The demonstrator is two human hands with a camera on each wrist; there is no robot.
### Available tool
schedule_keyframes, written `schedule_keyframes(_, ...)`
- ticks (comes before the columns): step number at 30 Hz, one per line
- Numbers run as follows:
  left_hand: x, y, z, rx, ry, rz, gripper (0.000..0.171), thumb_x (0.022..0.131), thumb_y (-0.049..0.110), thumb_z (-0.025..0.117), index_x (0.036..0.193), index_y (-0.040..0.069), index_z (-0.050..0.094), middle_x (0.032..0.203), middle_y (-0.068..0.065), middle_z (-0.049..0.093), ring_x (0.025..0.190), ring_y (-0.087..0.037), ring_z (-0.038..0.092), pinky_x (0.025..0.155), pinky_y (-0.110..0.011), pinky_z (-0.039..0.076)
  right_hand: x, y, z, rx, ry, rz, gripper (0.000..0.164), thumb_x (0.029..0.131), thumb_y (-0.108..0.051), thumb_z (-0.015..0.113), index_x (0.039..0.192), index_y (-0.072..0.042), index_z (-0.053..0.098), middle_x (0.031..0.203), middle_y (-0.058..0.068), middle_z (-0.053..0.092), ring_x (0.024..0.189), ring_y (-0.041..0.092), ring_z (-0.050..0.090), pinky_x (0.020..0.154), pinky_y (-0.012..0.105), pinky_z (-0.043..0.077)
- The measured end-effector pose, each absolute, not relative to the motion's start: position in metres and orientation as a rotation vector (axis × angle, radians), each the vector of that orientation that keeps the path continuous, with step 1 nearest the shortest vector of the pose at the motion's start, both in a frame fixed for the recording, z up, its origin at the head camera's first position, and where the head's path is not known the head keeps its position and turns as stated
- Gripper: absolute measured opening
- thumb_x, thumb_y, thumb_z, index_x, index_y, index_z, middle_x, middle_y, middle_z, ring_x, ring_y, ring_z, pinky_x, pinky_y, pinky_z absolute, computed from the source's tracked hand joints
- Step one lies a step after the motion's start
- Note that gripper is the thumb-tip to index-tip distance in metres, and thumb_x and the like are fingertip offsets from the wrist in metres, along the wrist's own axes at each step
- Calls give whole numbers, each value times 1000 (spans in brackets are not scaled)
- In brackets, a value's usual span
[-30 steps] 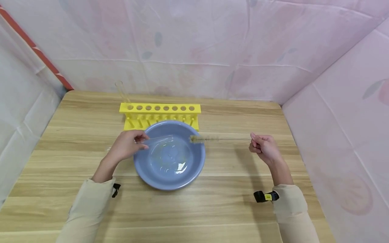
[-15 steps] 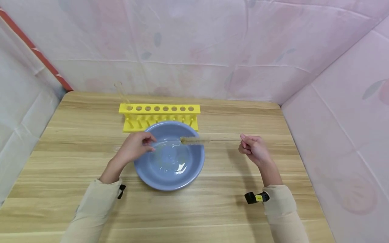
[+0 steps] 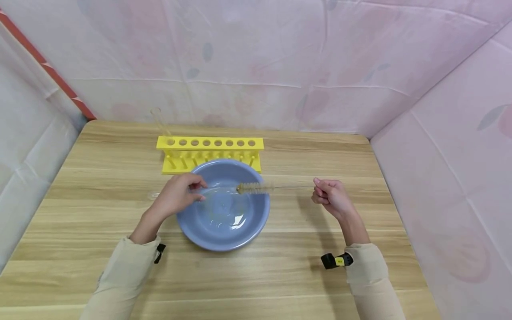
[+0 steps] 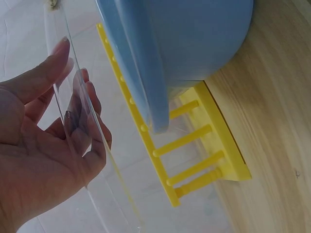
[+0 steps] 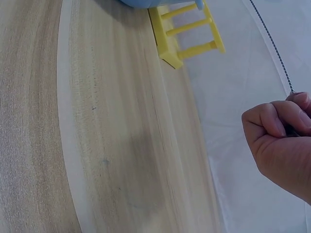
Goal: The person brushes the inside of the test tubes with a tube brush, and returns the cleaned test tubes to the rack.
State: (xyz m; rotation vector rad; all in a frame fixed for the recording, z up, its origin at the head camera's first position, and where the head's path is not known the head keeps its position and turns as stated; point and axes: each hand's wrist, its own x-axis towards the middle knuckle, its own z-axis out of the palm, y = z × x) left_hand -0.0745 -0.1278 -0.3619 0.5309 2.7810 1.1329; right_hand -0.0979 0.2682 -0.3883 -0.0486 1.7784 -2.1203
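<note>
My left hand point(image 3: 178, 193) pinches a clear glass test tube point(image 4: 104, 131) between thumb and fingers, over the left side of a blue basin point(image 3: 224, 246). The tube lies almost level, its rounded end point(image 3: 153, 195) sticking out left behind the hand. A test tube brush point(image 3: 254, 188) with yellowish bristles points left from my right hand point(image 3: 335, 198), which grips its thin twisted wire handle point(image 5: 274, 46). The brush tip point(image 4: 52, 5) is at the tube's mouth; how far it reaches inside I cannot tell. Most bristles remain outside, above the basin's right rim.
Behind the basin stands a yellow test tube rack point(image 3: 210, 143) with a row of holes and pegs. Another clear test tube point(image 3: 158, 118) leans in its leftmost hole. Water appears to glint in the basin. Pale curtains point(image 3: 256, 53) enclose the wooden table point(image 3: 288, 275).
My right hand has moved left with the brush, while my left hand has shifted slightly right with the tube. The brush tip and the tube's mouth, apart at first, now meet.
</note>
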Motion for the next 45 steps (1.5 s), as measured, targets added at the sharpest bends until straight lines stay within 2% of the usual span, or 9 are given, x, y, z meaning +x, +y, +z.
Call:
schedule_keyframes(8, -74, -128, -363, 536, 2799, 1095, 20, 67, 3, 79, 84, 4, 68, 73, -8, 57, 69, -19, 50, 64, -33, 41, -99, 264, -385, -61, 1794, -2106, 43, 98, -8, 40, 56, -2, 36, 50, 4, 21, 46, 16, 17, 55, 31, 18)
schedule_keyframes(16, -75, -123, -364, 567, 2775, 1103, 20, 67, 3, 79, 84, 3, 68, 73, -6, 56, 70, -19, 49, 65, -32, 41, -101, 246, -380, -43, 1826, -2085, 44, 97, -7, 42, 53, -3, 36, 50, -1, 25, 44, 9, 24, 53, 25, 24)
schedule_keyframes(23, -75, -120, -362, 507, 2809, 1060, 20, 69, 5, 78, 86, 4, 68, 73, -6, 55, 68, -18, 48, 63, -32, 39, -102, 234, -379, 8, 1849, -2101, 45, 97, -7, 43, 53, -2, 37, 52, 0, 26, 46, 11, 22, 51, 25, 20)
schedule_keyframes(37, -76, -114, -360, 507, 2776, 1093, 20, 71, 5, 77, 88, 2, 68, 70, -2, 52, 66, -18, 46, 61, -31, 38, -99, 222, -383, 44, 1847, -2133, 45, 97, -8, 42, 53, -4, 37, 51, -2, 29, 45, 9, 26, 50, 23, 23)
schedule_keyframes(45, -77, -103, -354, 536, 2796, 1101, 19, 71, 5, 77, 87, 4, 68, 72, -2, 55, 68, -18, 49, 63, -31, 41, -100, 209, -382, 43, 1827, -2127, 45, 97, -8, 42, 53, -3, 37, 50, -3, 28, 44, 8, 26, 49, 23, 22)
